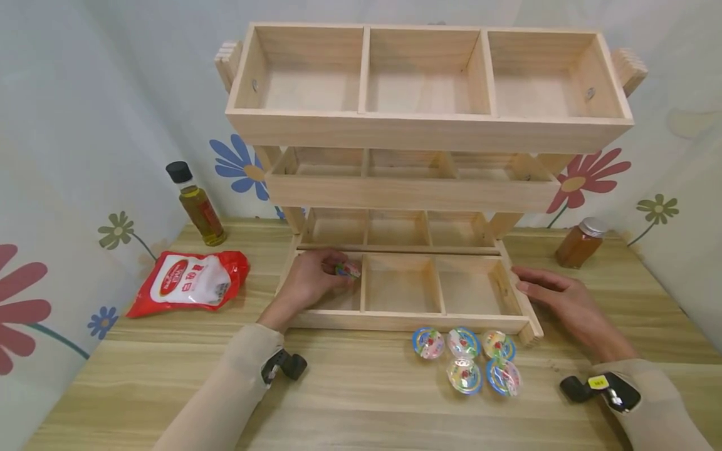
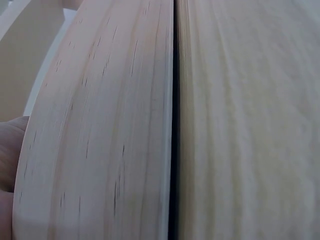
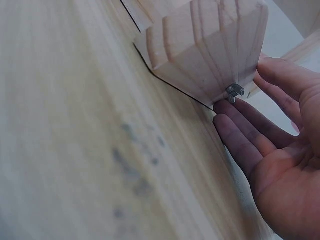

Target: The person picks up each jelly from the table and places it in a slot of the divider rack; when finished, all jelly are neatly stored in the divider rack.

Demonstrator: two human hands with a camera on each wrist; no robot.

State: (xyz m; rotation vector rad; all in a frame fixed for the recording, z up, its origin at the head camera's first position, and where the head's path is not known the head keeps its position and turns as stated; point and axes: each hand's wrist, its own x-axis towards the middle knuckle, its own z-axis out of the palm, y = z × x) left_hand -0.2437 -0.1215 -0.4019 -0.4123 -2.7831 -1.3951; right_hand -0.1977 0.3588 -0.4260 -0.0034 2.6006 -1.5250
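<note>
Lettering on the red bag [image 1: 192,280] and yellow sticker [image 1: 598,382] cannot be read.

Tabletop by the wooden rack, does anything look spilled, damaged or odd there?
Small dark marks on the tabletop near the front right corner of the rack look odd against the pale grain. I can't tell whether they're stains or dents. No spill shows.

This looked like a corner of a home: a flower-printed backdrop [image 1: 169,113] rose behind a wood-grain desk [image 1: 361,401], with an oil bottle [image 1: 202,213] and red bag [image 1: 188,282] left of the left fingers [image 1: 327,257], a jar [image 1: 578,245] beyond the right fingers [image 1: 541,275].
</note>
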